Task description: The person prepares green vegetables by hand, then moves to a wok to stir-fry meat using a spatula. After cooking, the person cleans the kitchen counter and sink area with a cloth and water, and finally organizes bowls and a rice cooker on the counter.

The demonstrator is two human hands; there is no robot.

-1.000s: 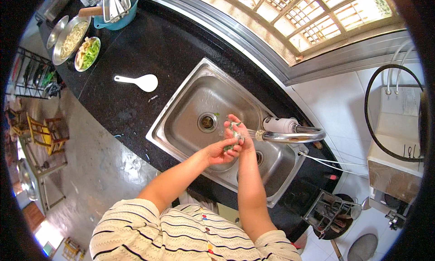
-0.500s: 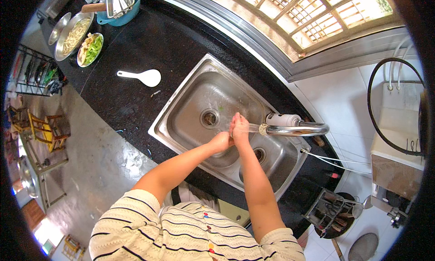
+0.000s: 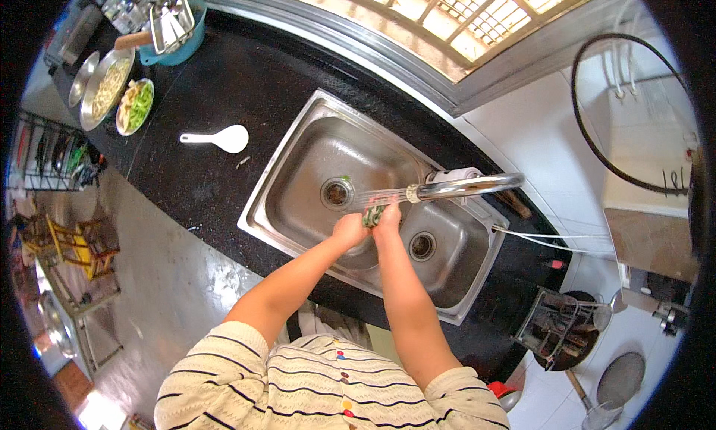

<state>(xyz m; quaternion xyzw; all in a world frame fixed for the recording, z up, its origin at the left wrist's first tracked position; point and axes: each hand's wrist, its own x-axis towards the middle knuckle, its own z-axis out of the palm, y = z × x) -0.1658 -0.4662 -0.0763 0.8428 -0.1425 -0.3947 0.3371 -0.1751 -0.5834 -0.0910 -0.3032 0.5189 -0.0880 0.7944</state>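
Over the double steel sink (image 3: 287, 143), my left hand (image 3: 349, 228) and my right hand (image 3: 388, 217) are closed together on a small, crumpled green-and-white thing (image 3: 374, 216). Its kind is too small and blurred to tell, and the fingers partly cover it. Water sprays leftward from the curved chrome tap (image 3: 470, 185), just beyond my hands, toward the drain (image 3: 337, 193) of the larger basin. A bit of green lies by that drain. To the right of my right wrist is the smaller basin's drain (image 3: 422, 246).
A white rice paddle (image 3: 227, 139) lies on the black counter (image 3: 201, 184) left of the sink. Farther left stand a plate of chopped vegetables (image 3: 135, 108), a metal bowl (image 3: 88, 115) of pale strips and a blue basin (image 3: 195, 38). A utensil rack (image 3: 548, 318) is at right.
My hands have drawn back toward me, from the spray to its near side. The green-and-white thing now shows between them. The view has shifted slightly.
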